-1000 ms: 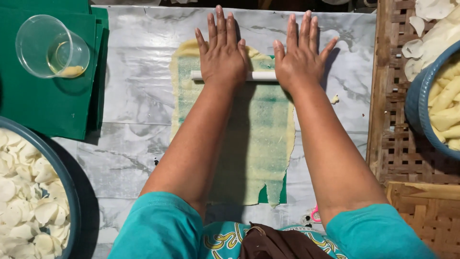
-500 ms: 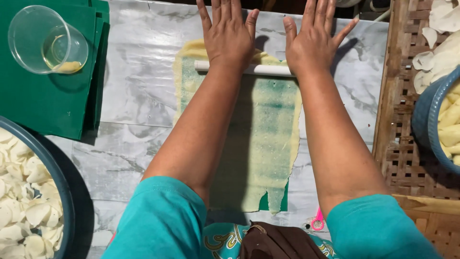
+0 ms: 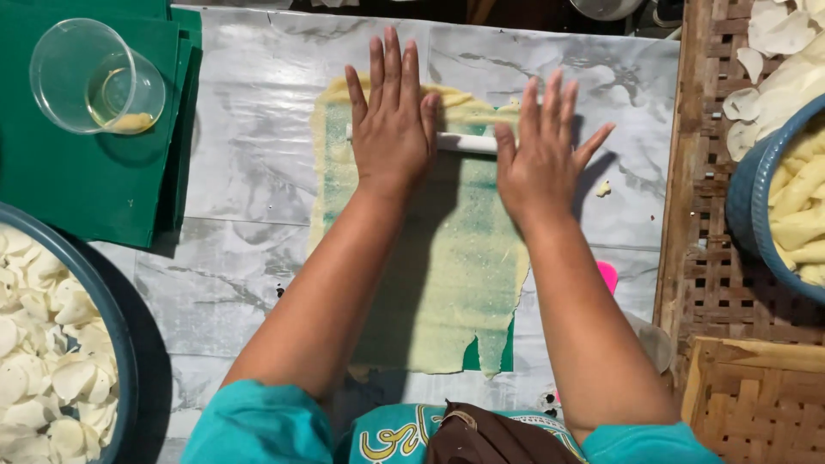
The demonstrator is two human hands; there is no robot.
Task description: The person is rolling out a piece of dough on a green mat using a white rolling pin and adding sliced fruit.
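Head view: the dough sheet point(image 3: 447, 283) lies flat on the marble surface point(image 3: 249, 172), thin, soft, easily torn at its ragged edge. The white rolling pin point(image 3: 468, 143) is stiff; left hand point(image 3: 391, 129) and right hand point(image 3: 541, 163) press it with flat palms, not gripping.

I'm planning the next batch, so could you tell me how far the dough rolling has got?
Done: the dough sheet is thin enough that green shows through it. In hand: left hand and right hand press flat on the white rolling pin near the far end. Left: that thicker yellow far edge.
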